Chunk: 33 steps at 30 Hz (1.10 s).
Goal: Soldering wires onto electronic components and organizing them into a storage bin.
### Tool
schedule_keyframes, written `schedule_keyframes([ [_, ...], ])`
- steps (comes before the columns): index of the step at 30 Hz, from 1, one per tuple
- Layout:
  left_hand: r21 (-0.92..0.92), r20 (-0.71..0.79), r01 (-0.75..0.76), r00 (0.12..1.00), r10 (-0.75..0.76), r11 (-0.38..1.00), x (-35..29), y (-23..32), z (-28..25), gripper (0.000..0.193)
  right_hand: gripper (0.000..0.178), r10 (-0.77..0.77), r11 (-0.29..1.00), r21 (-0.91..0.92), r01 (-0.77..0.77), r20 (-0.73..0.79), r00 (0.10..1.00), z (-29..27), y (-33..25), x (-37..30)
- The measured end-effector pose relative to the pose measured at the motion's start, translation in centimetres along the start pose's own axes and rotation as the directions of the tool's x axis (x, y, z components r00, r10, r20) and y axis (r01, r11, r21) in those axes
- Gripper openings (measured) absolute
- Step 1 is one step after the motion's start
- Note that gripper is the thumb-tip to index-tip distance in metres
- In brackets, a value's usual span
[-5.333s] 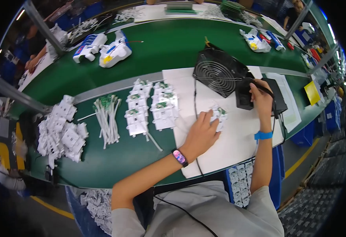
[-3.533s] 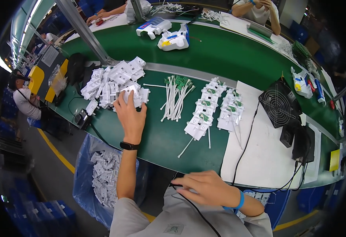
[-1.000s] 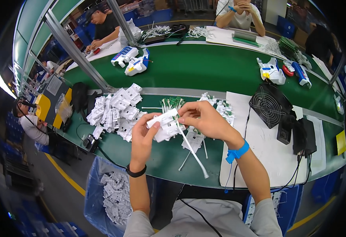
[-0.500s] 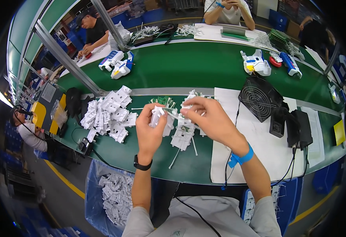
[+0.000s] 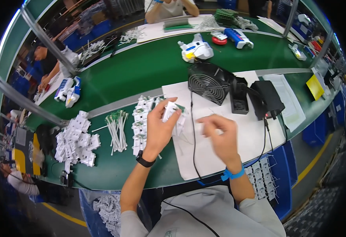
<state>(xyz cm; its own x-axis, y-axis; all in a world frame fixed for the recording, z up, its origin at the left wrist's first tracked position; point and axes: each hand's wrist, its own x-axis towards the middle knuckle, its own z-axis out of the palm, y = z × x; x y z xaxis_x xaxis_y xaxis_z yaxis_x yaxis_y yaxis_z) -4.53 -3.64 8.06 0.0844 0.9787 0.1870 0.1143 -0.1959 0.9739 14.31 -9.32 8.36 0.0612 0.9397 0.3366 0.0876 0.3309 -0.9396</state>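
Note:
My left hand (image 5: 160,128) grips a white plastic housing (image 5: 170,111), thumb and fingers closed around it, above the left edge of the white sheet. A bit of green circuit board and pale wires show beside the held piece. To its right, my right hand (image 5: 222,138) hovers over the sheet, apart from the housing; motion smears its bent fingers. Left of my left hand stands a row of white housings (image 5: 139,128) fitted with green boards, partly covered by that hand. Beside the row lies a bundle of white wires (image 5: 117,132) with small green boards at the top.
A pile of white housings (image 5: 76,142) sits at the left. On the white sheet (image 5: 190,162) stand a black fan (image 5: 209,86) and a black power box (image 5: 267,96) with cables. Blue-white device shells (image 5: 196,49) rest on the green belt. Co-workers sit beyond it.
My view has turned right, so the bench appears shifted left. My right hand has come away from my left hand toward the right. My left hand keeps hold of a white housing.

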Motion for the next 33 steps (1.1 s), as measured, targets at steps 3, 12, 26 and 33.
schedule_keyframes([
  [3, 0.055, 0.152, -0.023, 0.988, 0.014, 0.998, 0.1, -1.8, 2.5, 0.049, 0.011, 0.279, 0.932, 0.313, -0.184, -0.292, 0.915, -6.3, 5.0, -0.2],
  [12, 0.137, 0.491, 0.052, 0.864, -0.114, 0.989, -0.4, -5.1, 9.0, 0.042, 0.025, 0.15, 0.954, -0.172, -0.246, -0.437, 0.887, -12.2, 8.0, 6.5],
  [26, 0.37, 0.517, -0.319, 0.851, 0.092, 0.872, 1.0, -6.5, 11.2, 0.039, 0.018, -0.228, 0.789, -0.594, -0.155, -0.517, 0.825, -12.8, 11.5, 7.9],
  [33, 0.409, 0.494, -0.4, 0.853, 0.169, 0.82, 0.4, -7.6, 11.2, 0.04, 0.013, -0.247, 0.855, -0.509, -0.101, -0.571, 0.783, -12.2, 11.7, 7.5],
])
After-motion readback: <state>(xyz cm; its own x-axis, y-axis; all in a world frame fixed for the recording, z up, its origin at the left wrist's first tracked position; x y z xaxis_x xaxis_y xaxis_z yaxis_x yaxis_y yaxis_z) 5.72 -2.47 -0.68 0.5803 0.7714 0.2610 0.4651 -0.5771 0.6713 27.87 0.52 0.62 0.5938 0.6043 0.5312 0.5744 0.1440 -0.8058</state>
